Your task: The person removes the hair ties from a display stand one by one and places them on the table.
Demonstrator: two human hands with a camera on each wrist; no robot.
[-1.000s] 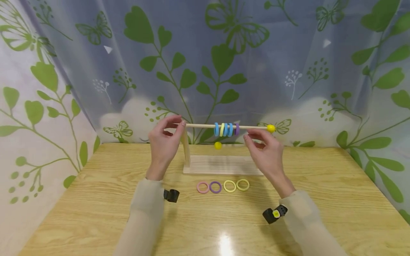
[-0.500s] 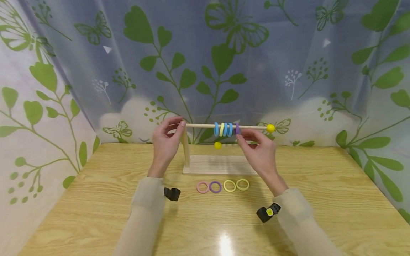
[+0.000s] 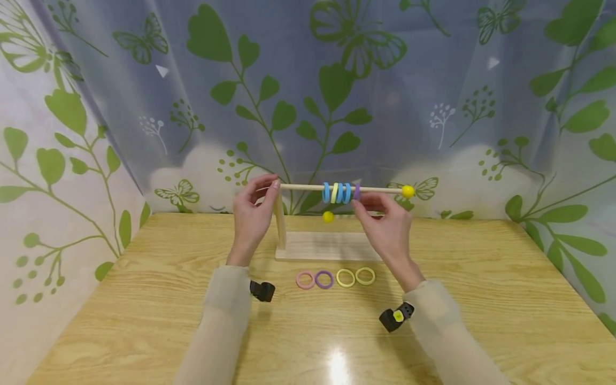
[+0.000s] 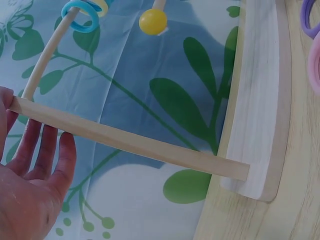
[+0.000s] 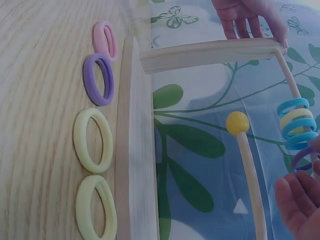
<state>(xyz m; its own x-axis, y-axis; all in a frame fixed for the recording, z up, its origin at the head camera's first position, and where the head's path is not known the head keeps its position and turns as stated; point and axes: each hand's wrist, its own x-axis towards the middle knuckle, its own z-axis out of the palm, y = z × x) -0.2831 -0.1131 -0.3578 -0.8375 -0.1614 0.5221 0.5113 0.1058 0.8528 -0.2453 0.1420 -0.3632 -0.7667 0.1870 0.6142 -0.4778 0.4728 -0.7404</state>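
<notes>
A wooden stand [image 3: 327,247] has an upright post [image 4: 125,134] at its left and an upper rod [image 3: 300,187] tipped with a yellow ball [image 3: 408,191]. My left hand [image 3: 254,216] holds the top of the post where the rod joins it, thumb in front. On the rod hang several blue hair ties [image 5: 300,124], a pale yellow hair tie [image 3: 335,193] and a purple hair tie [image 3: 356,191]. My right hand [image 3: 386,222] pinches that purple hair tie between thumb and fingers at its lower edge, below the rod.
In front of the base lie a pink hair tie [image 3: 305,279], another purple hair tie [image 3: 324,279] and two pale yellow hair ties [image 5: 93,141] on the wooden table [image 3: 159,299]. A lower rod [image 5: 251,175] ends in a yellow ball [image 3: 328,217]. A patterned curtain [image 3: 289,80] hangs behind.
My right hand has moved left along the rod to the purple hair tie and now pinches it. The left hand stays at the post top, shifted only slightly.
</notes>
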